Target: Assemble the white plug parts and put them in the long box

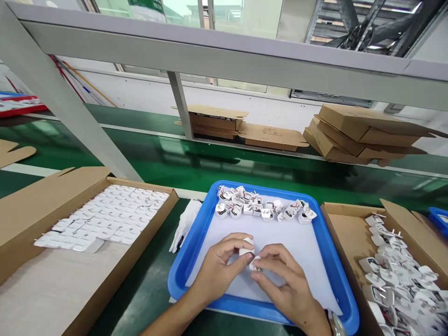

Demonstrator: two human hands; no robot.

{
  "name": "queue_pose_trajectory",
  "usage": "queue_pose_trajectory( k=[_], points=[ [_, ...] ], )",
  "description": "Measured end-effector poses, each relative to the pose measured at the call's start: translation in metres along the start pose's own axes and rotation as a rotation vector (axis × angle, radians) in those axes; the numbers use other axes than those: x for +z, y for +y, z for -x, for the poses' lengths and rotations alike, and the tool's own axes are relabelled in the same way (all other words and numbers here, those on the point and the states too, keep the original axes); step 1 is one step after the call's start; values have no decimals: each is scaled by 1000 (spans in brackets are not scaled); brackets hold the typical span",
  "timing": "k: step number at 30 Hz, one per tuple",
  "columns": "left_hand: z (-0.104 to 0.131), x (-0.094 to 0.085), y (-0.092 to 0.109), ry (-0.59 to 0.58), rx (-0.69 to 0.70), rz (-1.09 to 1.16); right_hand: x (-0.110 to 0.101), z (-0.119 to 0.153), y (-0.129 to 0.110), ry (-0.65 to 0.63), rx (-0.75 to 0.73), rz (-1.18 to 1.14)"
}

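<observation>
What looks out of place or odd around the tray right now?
A white glove looks stray left of the blue tray, since the left hand and right hand are bare. Plug pieces in the right carton lie jumbled; nothing looks spilled.

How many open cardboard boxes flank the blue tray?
2: the left box, holding rows of flat white pieces; the right box, holding heaped white plug parts. Both run out of frame.

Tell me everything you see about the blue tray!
The tray looks like shiny blue plastic, with rounded corners and a raised rim. It sits level between two boxes. A white sheet lines it, and white plugs crowd its far side. The left hand and right hand are over it.
</observation>
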State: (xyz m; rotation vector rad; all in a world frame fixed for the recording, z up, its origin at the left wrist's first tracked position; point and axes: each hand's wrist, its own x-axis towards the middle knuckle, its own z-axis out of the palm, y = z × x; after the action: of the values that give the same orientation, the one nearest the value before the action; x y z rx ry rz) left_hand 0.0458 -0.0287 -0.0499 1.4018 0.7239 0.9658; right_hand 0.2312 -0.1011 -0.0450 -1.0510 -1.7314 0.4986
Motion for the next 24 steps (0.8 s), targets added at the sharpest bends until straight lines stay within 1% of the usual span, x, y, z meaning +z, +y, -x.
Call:
queue_pose_trajectory(
  k=[3, 6, 9, 12, 14, 16, 20, 24],
  points=[
    [0, 0, -1, 25, 2, 31, -2, 0, -3, -151, -39, 38],
    [-1, -1, 0, 37, -10, 41, -3, -2, -3, -195, -90, 38],
    [-1, -2, 1, 13, -51, 47, -3, -3, -1, -155, -160, 49],
    [0, -3, 6, -71, -124, 75, -2, -5, 0, -67, -174, 70],
    [1, -3, 10, -118, -150, 84, -2, -5, 0, -16, -154, 81],
    [2, -3, 14, -143, -145, 84, -3, -5, -1, 11, -132, 89],
    [4, -2, 20, -168, -146, 95, -3, -2, -2, 41, -76, 95],
    [5, -3, 21, -179, -140, 84, -1, 1, 0, 56, -15, 61]
  ],
)
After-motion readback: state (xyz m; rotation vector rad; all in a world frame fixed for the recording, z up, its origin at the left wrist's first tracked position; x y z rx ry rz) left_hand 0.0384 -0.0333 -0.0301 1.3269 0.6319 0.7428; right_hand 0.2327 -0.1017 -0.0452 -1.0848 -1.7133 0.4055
